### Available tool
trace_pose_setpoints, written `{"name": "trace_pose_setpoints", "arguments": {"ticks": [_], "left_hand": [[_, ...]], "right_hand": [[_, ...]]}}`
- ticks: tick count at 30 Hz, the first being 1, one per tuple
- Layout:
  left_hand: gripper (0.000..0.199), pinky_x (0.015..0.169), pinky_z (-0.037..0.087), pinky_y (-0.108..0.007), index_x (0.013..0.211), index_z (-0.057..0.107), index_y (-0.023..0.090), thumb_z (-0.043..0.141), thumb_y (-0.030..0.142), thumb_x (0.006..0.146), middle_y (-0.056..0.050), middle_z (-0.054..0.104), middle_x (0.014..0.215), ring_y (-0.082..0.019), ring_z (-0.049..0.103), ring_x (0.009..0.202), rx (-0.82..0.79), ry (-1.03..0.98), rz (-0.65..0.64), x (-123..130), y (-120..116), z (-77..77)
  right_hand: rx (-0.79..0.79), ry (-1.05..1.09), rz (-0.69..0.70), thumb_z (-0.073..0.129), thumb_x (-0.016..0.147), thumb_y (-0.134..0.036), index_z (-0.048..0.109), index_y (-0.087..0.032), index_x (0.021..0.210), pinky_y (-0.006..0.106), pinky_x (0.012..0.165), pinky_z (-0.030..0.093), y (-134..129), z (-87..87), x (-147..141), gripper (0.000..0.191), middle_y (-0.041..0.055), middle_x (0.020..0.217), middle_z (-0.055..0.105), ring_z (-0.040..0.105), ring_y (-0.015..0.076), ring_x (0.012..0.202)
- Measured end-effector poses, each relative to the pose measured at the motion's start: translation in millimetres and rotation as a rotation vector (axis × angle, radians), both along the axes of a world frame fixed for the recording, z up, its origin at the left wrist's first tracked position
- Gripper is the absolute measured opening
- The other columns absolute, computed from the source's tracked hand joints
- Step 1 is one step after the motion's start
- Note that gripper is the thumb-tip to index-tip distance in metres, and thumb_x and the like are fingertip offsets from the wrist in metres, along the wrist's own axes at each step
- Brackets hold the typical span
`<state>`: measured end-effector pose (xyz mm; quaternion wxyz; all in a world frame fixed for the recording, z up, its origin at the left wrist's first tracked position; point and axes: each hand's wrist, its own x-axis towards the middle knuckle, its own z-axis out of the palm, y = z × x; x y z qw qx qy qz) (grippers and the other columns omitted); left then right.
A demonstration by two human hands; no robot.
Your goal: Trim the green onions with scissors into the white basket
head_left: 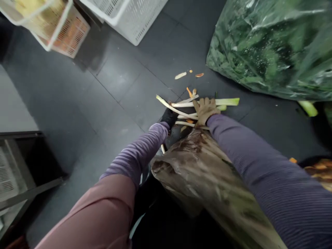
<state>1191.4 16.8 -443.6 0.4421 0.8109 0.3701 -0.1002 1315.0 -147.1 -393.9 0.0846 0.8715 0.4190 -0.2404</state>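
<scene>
The long stalks (184, 104) lie on the floor below and between the two hands. They are slim and smooth, mostly white, and some of them become light green at the end which passes beyond the right hand. One thinner stalk is slightly curved and crosses over the others, just in front of the left hand.

The right hand (206, 110) lies on the stalks with its palm down and its fingers a little spread. The left hand (169, 117) is at the root ends; it appears very dark there, so I cannot tell if it is pinching something.

The floor (129, 83) is of dark grey tiles with thin joints, a little shiny. Orange scraps (189, 92) are near the right hand, and a pale scrap (180, 75) lies farther ahead.

Ahead and to the right of the hands rests a large, clear plastic bag (264, 48), wrinkled and full of green leaves. Nearer to the body, just below the hands, is a brownish, creased plastic sack (202, 166).

Well ahead to the left are a white slotted crate (145, 20) and a white basket (77, 38), with something orange seen through its slots.
</scene>
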Motion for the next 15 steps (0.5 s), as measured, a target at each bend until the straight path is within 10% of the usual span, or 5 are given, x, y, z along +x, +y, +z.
{"name": "trace_pose_setpoints", "arguments": {"ticks": [3,7,11,15], "left_hand": [[0.038,0.094,0.050,-0.041,0.121,0.063,0.021,0.062,0.032,0.084,-0.011,0.069,0.109,-0.025,0.063,0.105,0.038,0.084,-0.111,24.2,11.3,20.2],[0.035,0.098,0.048,-0.042,0.119,0.065,0.012,0.055,0.019,0.087,-0.017,0.066,0.115,-0.030,0.060,0.114,0.361,0.165,-0.045,79.2,92.6,92.2],[0.083,0.114,0.032,-0.044,0.154,0.018,0.012,0.058,0.005,0.081,-0.015,0.020,0.159,-0.030,0.026,0.144,0.909,0.153,-0.083,159.0,182.7,176.9],[0.099,0.119,0.018,-0.050,0.151,-0.002,-0.001,0.065,0.004,0.079,-0.026,0.007,0.159,-0.032,0.010,0.147,0.845,0.241,-0.112,221.5,231.9,205.5]], "right_hand": [[-0.006,-0.003,-0.092,0.057,0.083,-0.037,0.043,-0.012,0.135,0.047,0.090,0.038,-5.1,11.8,-29.1,0.059,0.0205,0.120,0.054,0.051,0.0337,0.108],[-0.087,0.034,-0.359,0.033,0.090,-0.016,0.054,-0.009,0.119,0.042,0.079,0.044,-48.5,20.1,-41.4,0.036,0.0200,0.107,0.059,0.059,0.0294,0.099],[-0.176,-0.006,-0.856,0.048,0.086,-0.049,0.054,-0.011,0.117,0.042,0.077,0.048,-111.8,10.4,-21.3,0.049,0.0204,0.108,0.058,0.060,0.0316,0.096],[-0.220,-0.022,-0.919,0.042,0.088,-0.054,0.048,-0.011,0.124,0.047,0.084,0.048,-146.6,0.7,-3.9,0.057,0.0247,0.119,0.051,0.054,0.0369,0.109]]}}
